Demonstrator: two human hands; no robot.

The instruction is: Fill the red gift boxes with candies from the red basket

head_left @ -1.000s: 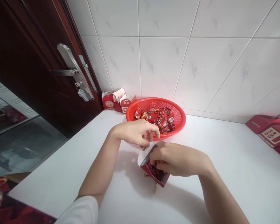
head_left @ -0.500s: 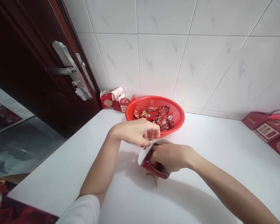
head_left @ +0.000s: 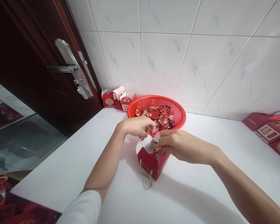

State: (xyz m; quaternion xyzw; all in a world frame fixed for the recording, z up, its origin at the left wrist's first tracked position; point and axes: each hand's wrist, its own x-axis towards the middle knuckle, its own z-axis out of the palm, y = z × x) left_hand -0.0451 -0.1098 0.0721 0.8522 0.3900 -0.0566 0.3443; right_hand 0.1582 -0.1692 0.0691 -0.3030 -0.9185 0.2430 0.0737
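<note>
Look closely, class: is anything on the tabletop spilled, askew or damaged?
Nothing stands out. The wrapped sweets lie inside the red basket, and the box in front stands open, its rope handle hanging outside.

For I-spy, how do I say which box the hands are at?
On the white table, find the big red basket of wrapped packets by the tiled wall. The little red box is right in front of it. Unlike the boxes against the wall, it has two hands at its top and a tan cord dangling.
</note>
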